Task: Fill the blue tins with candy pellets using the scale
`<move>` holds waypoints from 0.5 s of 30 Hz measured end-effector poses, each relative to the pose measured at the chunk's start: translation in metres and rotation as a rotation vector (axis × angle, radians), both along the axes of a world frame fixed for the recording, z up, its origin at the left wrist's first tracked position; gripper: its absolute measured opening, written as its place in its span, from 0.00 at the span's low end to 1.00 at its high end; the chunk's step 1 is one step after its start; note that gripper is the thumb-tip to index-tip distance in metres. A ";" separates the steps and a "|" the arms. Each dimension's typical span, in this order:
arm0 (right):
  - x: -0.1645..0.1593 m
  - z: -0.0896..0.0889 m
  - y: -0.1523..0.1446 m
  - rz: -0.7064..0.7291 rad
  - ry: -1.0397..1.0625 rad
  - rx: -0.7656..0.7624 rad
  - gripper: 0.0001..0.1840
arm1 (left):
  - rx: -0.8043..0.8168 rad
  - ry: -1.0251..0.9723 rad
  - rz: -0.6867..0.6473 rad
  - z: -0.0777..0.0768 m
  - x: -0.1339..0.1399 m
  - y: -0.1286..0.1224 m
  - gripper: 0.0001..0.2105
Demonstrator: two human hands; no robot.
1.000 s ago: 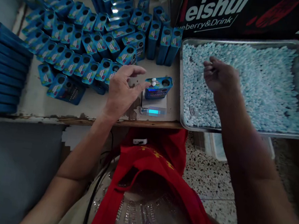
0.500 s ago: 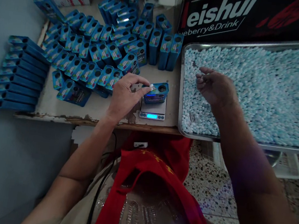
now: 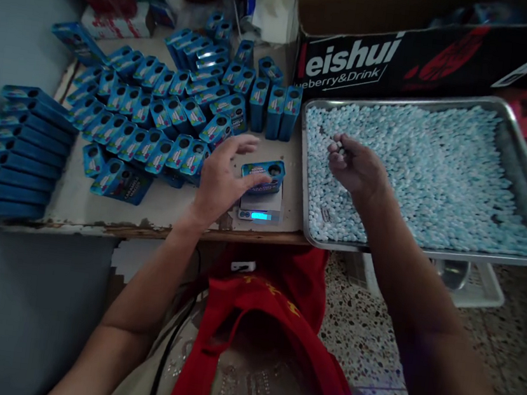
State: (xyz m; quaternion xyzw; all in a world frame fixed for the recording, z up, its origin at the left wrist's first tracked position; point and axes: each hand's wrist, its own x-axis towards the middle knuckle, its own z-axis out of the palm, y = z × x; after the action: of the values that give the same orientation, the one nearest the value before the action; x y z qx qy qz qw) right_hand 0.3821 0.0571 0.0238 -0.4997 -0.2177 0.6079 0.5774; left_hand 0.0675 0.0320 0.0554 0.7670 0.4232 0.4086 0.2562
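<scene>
Blue rectangular printed box (image 3: 264, 173), left fingers (image 3: 246, 185) now spread beside it, pinched white pellets gone, likely dropped in, right fingers (image 3: 340, 161) curled together!

So both bare arms (image 3: 156, 287) reach forward, angled in toward each other, left elbow a bit bent. The bare left hand (image 3: 249, 160) is kinda spread: thumb (image 3: 255, 180) sticking out to the right, fingers (image 3: 247, 144) bent ahead of it, obvious gap between. The bare right hand (image 3: 356, 167) is slightly further out, its fingers curled in pretty snug.
</scene>
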 end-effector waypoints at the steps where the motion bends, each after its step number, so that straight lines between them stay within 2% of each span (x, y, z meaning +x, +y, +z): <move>1: 0.001 0.000 0.002 -0.021 0.007 0.025 0.13 | -0.043 -0.010 0.012 -0.006 -0.004 -0.001 0.35; 2: 0.002 -0.001 0.003 -0.032 0.003 0.056 0.14 | -0.096 -0.012 0.019 -0.012 -0.006 -0.002 0.36; 5: 0.000 0.001 0.007 -0.027 -0.010 0.127 0.14 | -0.198 -0.004 0.025 -0.018 0.007 0.002 0.25; 7: -0.002 0.007 0.008 -0.048 0.003 0.161 0.11 | -0.155 -0.004 0.005 -0.008 0.029 0.008 0.21; 9: -0.004 0.018 0.009 -0.096 0.011 0.232 0.08 | -0.074 0.001 -0.037 0.009 0.054 0.016 0.22; 12: -0.008 0.040 0.006 -0.138 -0.088 0.353 0.11 | -0.025 0.044 -0.085 0.029 0.092 0.026 0.21; 15: -0.013 0.056 -0.004 -0.163 -0.260 0.401 0.12 | -0.023 0.082 -0.096 0.034 0.120 0.031 0.19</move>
State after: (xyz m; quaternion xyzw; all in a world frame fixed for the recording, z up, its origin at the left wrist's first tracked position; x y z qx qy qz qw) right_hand 0.3695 0.0532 0.0796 -0.4651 -0.3652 0.4346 0.6793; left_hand 0.1875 0.0629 0.0889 0.7997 0.4006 0.3590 0.2666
